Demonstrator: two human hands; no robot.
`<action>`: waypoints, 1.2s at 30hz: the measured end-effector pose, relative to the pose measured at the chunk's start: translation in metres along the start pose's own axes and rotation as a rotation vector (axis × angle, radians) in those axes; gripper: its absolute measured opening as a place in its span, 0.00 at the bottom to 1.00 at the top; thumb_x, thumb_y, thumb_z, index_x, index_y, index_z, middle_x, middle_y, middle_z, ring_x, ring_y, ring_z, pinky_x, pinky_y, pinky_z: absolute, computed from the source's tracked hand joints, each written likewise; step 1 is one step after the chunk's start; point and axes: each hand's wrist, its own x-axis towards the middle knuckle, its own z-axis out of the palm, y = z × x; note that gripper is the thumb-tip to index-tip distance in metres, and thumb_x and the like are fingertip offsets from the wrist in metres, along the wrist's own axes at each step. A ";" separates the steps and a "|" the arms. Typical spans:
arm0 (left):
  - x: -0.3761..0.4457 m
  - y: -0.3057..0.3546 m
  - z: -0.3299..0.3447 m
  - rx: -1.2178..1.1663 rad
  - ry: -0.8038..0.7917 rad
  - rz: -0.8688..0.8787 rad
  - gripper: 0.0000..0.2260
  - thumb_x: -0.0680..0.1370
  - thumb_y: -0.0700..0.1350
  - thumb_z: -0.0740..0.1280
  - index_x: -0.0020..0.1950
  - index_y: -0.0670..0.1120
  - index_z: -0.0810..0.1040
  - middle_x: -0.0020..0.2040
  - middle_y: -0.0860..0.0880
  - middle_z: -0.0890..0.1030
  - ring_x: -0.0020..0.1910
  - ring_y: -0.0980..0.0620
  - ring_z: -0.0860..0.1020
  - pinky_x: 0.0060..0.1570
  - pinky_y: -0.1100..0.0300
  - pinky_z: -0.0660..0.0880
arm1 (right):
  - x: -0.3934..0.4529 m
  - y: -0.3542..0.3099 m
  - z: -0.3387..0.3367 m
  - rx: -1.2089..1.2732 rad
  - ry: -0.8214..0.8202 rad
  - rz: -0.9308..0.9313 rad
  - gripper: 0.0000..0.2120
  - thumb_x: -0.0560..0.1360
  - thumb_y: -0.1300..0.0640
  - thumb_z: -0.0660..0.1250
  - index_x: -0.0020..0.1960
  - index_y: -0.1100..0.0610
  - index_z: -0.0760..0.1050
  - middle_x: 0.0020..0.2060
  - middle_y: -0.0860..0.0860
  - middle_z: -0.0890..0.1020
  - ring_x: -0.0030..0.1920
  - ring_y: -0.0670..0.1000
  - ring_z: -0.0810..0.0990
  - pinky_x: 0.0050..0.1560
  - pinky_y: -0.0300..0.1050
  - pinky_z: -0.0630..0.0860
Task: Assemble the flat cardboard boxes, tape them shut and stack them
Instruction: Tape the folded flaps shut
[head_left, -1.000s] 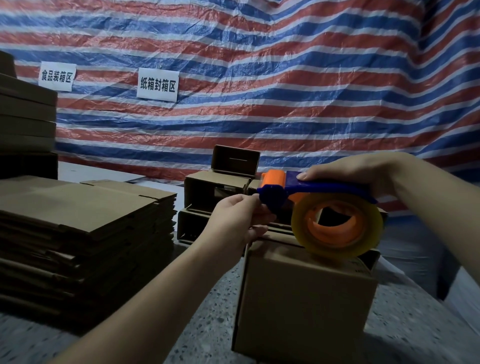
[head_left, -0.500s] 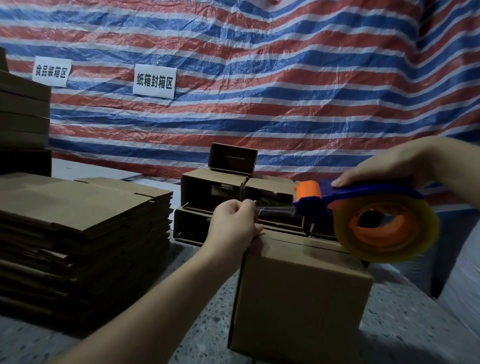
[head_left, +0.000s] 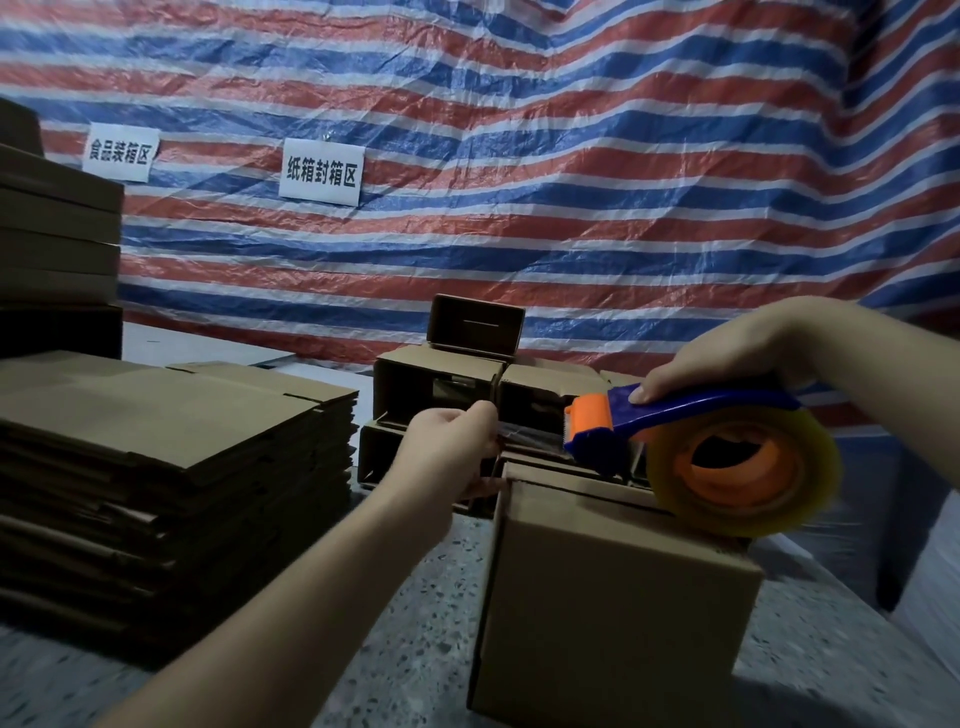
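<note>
Left fingers: I have my left hand (head_left: 451, 451) pinching the free end of the clear tape strip (head_left: 530, 434), fingertips curled on it just above the far left corner of the box.
Right fingers: my right hand (head_left: 727, 358) is wrapped around the blue handle of the tape dispenser (head_left: 691, 441), thumb lying along the top.
Tape: the strip runs taut, left to right, from my left pinch to the dispenser's orange head; the roll hangs over the box's far right edge.
Box: the assembled cardboard box (head_left: 613, 587) stands directly below both hands, flaps down, seam not yet taped as far as I can see.
Key relation: the strip's long axis lies along the box top, hovering above it; I judge my left hand, the nearer one, must press the end down first.
Counter: a speckled counter (head_left: 415, 623) carries the box; flat box stack (head_left: 156, 467) at its left edge, finished boxes (head_left: 441, 395) at the far edge.
Room: striped tarp (head_left: 519, 156) with two paper signs (head_left: 321, 172).
</note>
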 end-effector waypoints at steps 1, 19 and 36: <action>0.001 0.002 -0.006 0.094 -0.024 0.023 0.11 0.79 0.47 0.65 0.40 0.44 0.75 0.33 0.50 0.72 0.28 0.56 0.69 0.29 0.63 0.73 | 0.001 -0.001 -0.001 -0.021 -0.001 0.004 0.43 0.57 0.29 0.75 0.62 0.57 0.78 0.49 0.58 0.87 0.45 0.54 0.87 0.41 0.44 0.82; 0.020 -0.007 -0.033 0.666 -0.084 0.016 0.16 0.77 0.55 0.70 0.38 0.44 0.80 0.19 0.56 0.69 0.18 0.61 0.68 0.21 0.69 0.68 | 0.008 -0.025 0.005 -0.141 -0.064 0.040 0.42 0.55 0.31 0.74 0.61 0.57 0.79 0.49 0.57 0.87 0.43 0.53 0.86 0.41 0.43 0.81; 0.008 -0.030 -0.025 0.724 -0.135 -0.022 0.17 0.80 0.57 0.64 0.39 0.47 0.74 0.32 0.51 0.72 0.31 0.55 0.73 0.23 0.68 0.71 | 0.007 -0.036 0.009 -0.175 -0.081 0.073 0.41 0.56 0.33 0.75 0.61 0.57 0.81 0.48 0.56 0.87 0.41 0.52 0.85 0.38 0.42 0.81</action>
